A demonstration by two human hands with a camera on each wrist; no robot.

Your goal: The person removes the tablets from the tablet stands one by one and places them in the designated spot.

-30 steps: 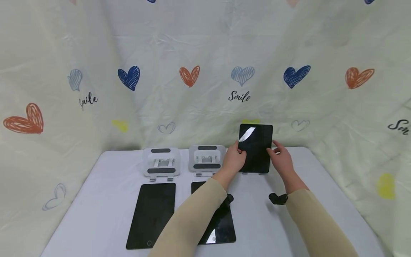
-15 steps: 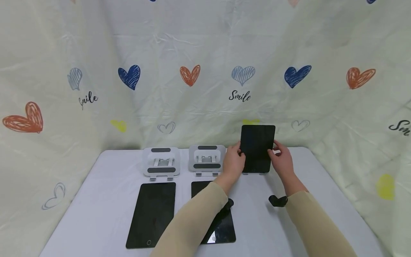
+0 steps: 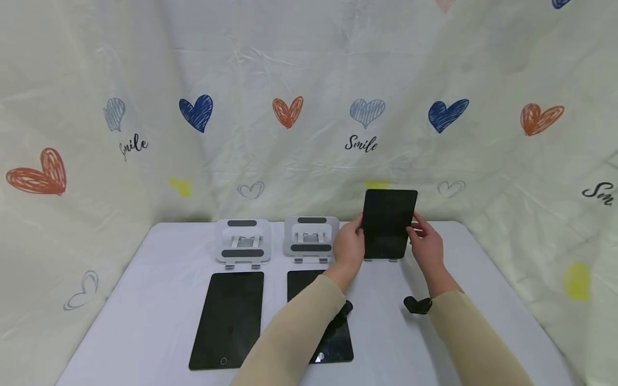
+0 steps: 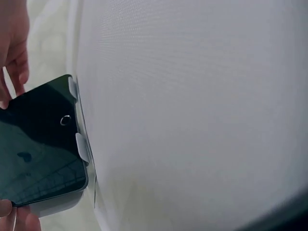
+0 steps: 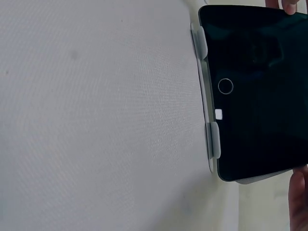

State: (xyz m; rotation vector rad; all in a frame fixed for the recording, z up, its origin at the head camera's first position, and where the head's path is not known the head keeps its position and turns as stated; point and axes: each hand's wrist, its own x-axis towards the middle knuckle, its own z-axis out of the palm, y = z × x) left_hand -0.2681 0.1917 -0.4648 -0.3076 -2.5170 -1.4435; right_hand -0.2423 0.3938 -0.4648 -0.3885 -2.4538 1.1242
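A black tablet [image 3: 389,222] leans upright on a white stand, most of which it hides. In the right wrist view the stand's lower lip [image 5: 216,139] supports the tablet's bottom edge, beside the round home button. My left hand [image 3: 348,244] holds the tablet's left edge, thumb in front. My right hand [image 3: 427,244] lightly holds the right edge with thumb and fingertips; some of its fingers are behind the tablet. Two more tablets lie flat on the table: a left one [image 3: 230,316] and a middle one [image 3: 344,343] partly under my left sleeve.
Two more white stands, a left one [image 3: 243,241] and a middle one [image 3: 311,238], stand unfolded behind the flat tablets, with grey pads. A white cloth covers the table [image 3: 130,321]. A curtain [image 3: 309,64] printed with hearts hangs right behind it.
The tablet on the stand has shifted slightly right and tilted a little. Both thumbs have slid from its front face towards its side edges. The flat tablets have not moved.
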